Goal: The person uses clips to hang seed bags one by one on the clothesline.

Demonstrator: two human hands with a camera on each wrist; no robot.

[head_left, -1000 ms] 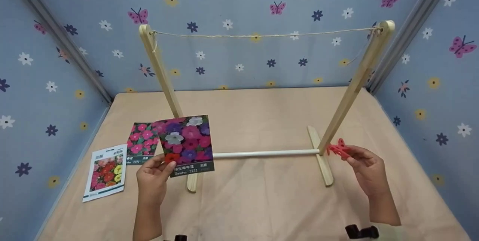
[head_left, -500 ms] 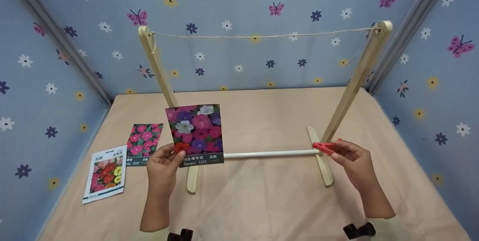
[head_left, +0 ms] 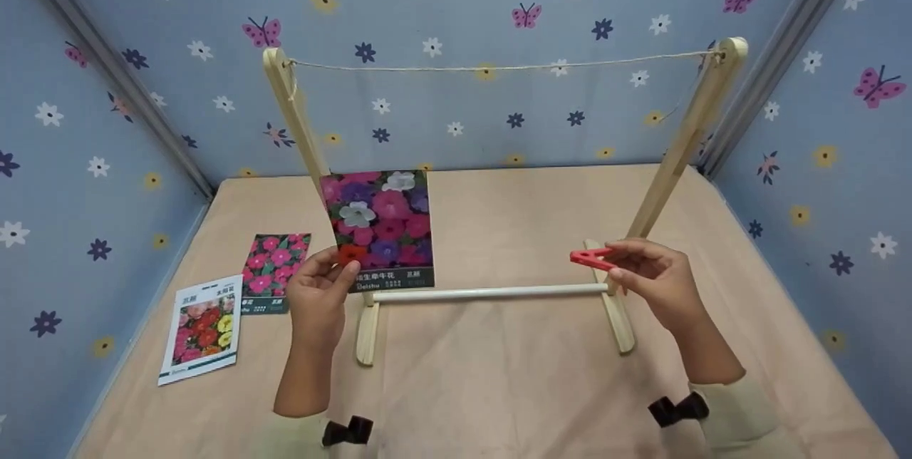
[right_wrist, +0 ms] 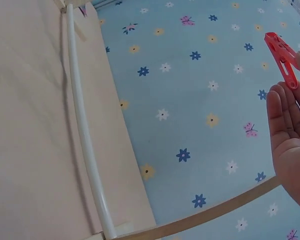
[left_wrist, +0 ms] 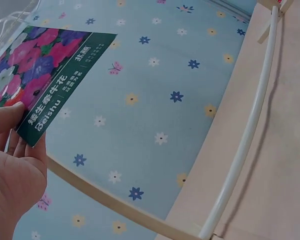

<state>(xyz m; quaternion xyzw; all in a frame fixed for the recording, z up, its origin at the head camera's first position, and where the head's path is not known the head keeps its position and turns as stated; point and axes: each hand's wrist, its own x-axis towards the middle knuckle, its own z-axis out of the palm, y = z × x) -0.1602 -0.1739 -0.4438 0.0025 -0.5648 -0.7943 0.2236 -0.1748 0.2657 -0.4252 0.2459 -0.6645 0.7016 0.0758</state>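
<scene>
In the head view my left hand [head_left: 317,302] pinches the lower left corner of a seed packet [head_left: 388,220] with pink, purple and white flowers. The packet is upright, its picture toward me, in front of the left wooden post. My right hand [head_left: 659,284] holds a red clothespin [head_left: 590,258] between thumb and fingers near the right post, its tip pointing left. Both hands are below the level of a thin string [head_left: 456,70] stretched between the post tops. The left wrist view shows the thumb on the packet's [left_wrist: 55,82] dark green band; the right wrist view shows the clothespin [right_wrist: 282,60] at the fingertips.
Two more flower packets, one white-bordered [head_left: 167,352] and one pink-flowered [head_left: 274,266], lie on the table at left. The wooden stand has a left post [head_left: 296,117], a right post [head_left: 684,138] and a white crossbar [head_left: 491,294]. Flowered walls enclose the back and sides.
My left hand has raised the seed packet and moved it right, away from the packets on the table. My right hand has moved up and left, with the clothespin now turned to point left.
</scene>
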